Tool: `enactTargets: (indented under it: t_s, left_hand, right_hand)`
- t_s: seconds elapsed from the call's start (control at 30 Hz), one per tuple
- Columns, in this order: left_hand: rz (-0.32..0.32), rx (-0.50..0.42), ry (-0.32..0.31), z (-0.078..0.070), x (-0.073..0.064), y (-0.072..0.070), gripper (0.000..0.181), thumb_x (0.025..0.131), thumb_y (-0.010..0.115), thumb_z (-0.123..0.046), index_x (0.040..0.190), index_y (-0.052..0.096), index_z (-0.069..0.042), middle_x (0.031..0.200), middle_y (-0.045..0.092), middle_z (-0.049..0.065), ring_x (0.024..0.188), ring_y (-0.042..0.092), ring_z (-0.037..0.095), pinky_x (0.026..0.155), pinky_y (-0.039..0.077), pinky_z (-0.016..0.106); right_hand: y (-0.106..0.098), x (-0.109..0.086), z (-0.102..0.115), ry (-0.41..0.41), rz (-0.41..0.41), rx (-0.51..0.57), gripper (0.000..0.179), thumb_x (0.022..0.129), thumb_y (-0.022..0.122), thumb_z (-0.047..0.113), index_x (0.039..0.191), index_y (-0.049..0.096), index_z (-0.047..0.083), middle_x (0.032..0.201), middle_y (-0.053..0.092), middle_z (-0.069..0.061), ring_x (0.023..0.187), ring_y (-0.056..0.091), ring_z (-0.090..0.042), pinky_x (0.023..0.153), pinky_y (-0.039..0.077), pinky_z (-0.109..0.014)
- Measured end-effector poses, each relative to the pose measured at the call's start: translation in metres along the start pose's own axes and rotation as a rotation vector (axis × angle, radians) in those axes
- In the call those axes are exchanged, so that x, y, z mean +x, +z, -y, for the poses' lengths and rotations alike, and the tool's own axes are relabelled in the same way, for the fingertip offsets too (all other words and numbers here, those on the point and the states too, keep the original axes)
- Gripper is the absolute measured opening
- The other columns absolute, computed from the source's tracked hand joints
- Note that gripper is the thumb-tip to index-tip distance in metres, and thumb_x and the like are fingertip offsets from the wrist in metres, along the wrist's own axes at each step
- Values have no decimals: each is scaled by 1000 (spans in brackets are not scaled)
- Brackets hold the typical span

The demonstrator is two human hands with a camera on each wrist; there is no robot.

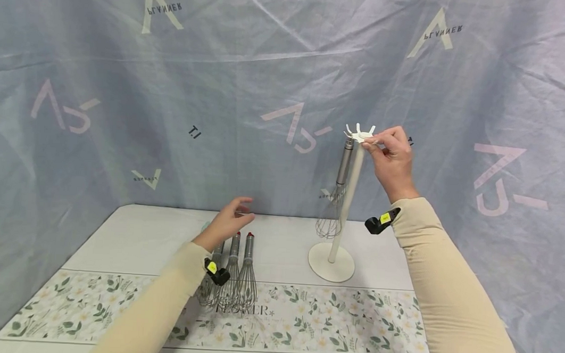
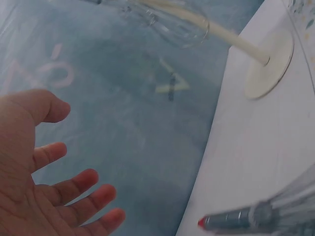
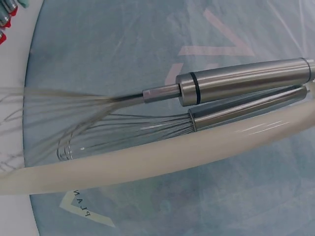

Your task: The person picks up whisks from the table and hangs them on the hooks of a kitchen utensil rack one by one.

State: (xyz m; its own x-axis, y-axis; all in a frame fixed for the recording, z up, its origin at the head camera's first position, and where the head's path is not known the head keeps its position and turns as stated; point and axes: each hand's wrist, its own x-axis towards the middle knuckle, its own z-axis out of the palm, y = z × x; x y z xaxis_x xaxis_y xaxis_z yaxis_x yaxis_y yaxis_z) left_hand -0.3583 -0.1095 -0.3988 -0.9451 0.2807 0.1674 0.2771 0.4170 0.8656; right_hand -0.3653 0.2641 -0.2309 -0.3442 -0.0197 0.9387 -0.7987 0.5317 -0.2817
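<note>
Left hand: fingers apart, near steel balloon whisks
Right hand: fingers pinch pronged utensil stand
Stand: smooth, cream, round base

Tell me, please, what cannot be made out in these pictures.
Head view: teal item, mostly hidden by the left hand.
Left wrist view: lying whisk, wires cut off by right edge.
Right wrist view: top of the stand, past the right edge; wires of the nearer hanging whisk, blurred.

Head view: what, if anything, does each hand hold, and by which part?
The right hand pinches the white whisk stand by its hooked top; the left hand holds nothing.
</note>
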Motion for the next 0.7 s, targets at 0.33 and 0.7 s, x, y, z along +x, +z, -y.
enactTargets:
  t_s: [0.33,0.7]
  left_hand:
    - [-87,-18,-56,20,-15,-33,51,105,57,-33,151,43,-16,145,48,19,132,47,39,102,45,56]
    - [-112,-53,-106,32,-18,-40,53,105,56,-38,151,42,-18,148,45,18,134,46,38,106,43,55]
  right_hand:
    - [1,0,-8,-106,34,-86,15,89,75,5,78,68,-2,86,46,-18,84,42,-11,66,32,-20]
    - [0,5,-1,-181,61,-185,19,85,80,8,73,69,-2,78,41,-13,78,36,-24,74,28,-31]
